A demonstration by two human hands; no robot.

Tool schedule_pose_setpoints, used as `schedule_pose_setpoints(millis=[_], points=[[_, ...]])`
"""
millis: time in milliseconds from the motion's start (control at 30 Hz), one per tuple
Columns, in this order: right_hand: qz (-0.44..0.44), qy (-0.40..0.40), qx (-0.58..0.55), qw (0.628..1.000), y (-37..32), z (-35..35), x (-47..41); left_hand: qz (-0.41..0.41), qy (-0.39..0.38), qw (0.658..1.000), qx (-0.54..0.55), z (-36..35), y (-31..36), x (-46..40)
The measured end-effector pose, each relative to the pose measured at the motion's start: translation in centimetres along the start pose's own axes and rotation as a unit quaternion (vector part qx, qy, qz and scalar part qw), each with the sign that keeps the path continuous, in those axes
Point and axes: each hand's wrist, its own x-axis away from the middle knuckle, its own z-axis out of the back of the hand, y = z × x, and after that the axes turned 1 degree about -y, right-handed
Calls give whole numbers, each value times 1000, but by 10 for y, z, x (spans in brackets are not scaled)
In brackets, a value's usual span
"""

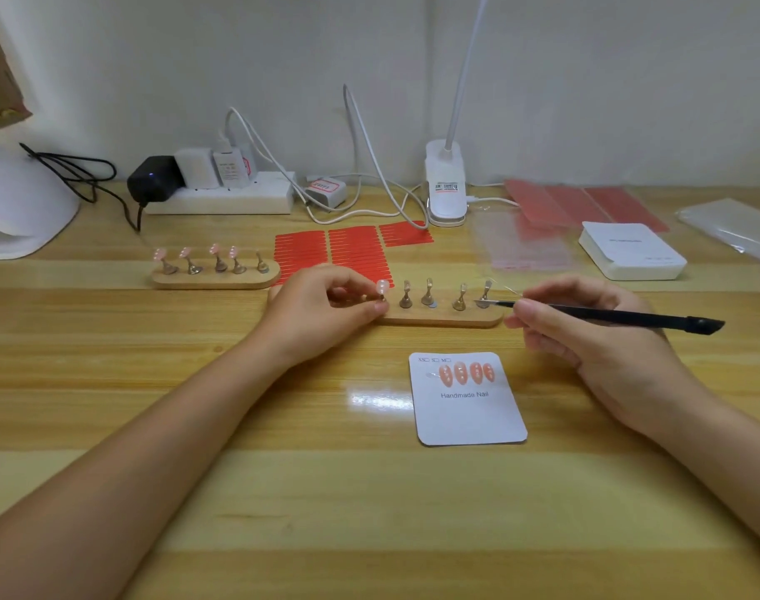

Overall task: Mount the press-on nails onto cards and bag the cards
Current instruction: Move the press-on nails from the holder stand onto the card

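Fingers of the left hand (326, 305) are pinching what looks like a small metal stand (381, 297) carrying a pale pink press-on nail (383, 287). The right hand (586, 335) is gripping a slim black tool (607, 316), with the white printed card (469, 400) lying just below it.

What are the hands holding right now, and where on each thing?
Left hand pinches the metal nail stand at its base; right hand grips the black tool near its front end.
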Motion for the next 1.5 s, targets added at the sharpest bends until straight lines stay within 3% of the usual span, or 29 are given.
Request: schedule_pose_setpoints(millis=[167,333,467,600,733,867,967,1200,1367,1500], points=[[56,-4,97,994,-10,-4,-6,2,13,1000,24,-1,2,1],[158,-71,169,970,-11,-23,-18,-6,23,1000,18,-3,2,1],[287,-85,311,902,1,-40,-30,-16,31,999,24,-3,3,2],[364,-125,379,841,9,-47,-39,-19,30,999,27,-2,3,2],[407,-150,418,798,13,-50,-45,-25,31,999,28,-2,2,2],[416,-144,436,785,13,-51,-47,-28,28,999,31,-2,2,2],[410,-146,432,790,13,-50,-46,-30,27,999,32,-2,2,2],[340,-112,365,859,10,-53,-46,-36,30,999,26,-3,1,2],[308,-123,321,887,8,-53,-50,-35,33,998,29,-4,2,2],[216,-137,225,940,0,-52,-53,-35,34,998,27,-4,2,2]])
